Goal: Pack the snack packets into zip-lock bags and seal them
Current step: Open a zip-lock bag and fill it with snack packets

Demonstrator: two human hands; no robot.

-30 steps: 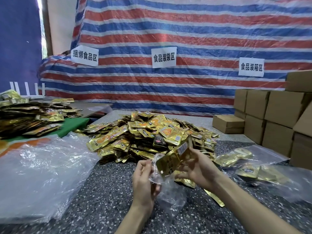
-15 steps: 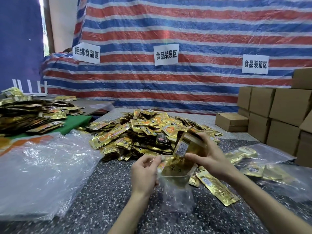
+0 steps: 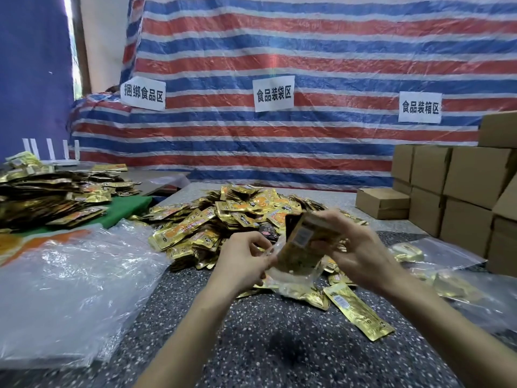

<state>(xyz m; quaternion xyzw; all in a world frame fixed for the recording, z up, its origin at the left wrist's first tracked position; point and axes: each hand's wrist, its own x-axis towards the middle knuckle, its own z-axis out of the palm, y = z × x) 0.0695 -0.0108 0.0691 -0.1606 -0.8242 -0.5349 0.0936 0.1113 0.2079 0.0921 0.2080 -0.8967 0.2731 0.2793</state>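
Centre frame, above counter (image 3: 279, 348): pinching bag (image 3: 291, 278) edge with left grip (image 3: 243, 259), fingertips (image 3: 258, 243) partly hidden. Clutching packets (image 3: 300, 236) in right grip (image 3: 361, 256); lower ends sunk in bag, blurred. Hard to make out bag mouth. Behind, pile (image 3: 223, 219); second heap (image 3: 42, 197) cut off at left edge.

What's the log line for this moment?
step: filling bag | left hand: holds bag mouth | right hand: grips packets, lower ends in bag | seal: not done
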